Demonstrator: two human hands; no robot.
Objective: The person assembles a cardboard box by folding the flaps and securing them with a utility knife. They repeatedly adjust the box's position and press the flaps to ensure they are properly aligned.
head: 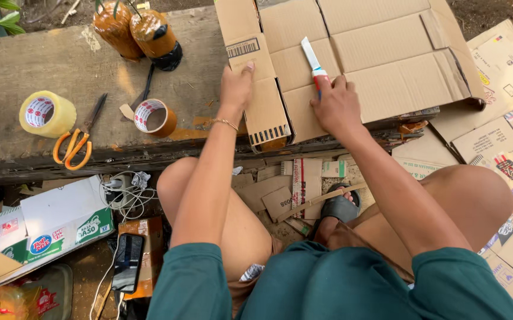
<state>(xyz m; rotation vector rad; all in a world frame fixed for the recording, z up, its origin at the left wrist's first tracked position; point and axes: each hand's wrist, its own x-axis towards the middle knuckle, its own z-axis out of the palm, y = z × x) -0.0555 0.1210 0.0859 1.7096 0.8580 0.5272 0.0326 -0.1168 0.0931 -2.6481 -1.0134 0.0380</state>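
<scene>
Two tape rolls rest on the wooden bench (61, 53): a yellow tape roll (47, 114) at far left, orange-handled scissors (77, 142) just beside it, then a brown tape roll (154, 117). Left hand (236, 86) lies open, fingers pressing a flap of the flattened cardboard box (387, 59). Right hand (337, 106) grips a utility knife (314, 62), blade against the cardboard, at the bench's right end
</scene>
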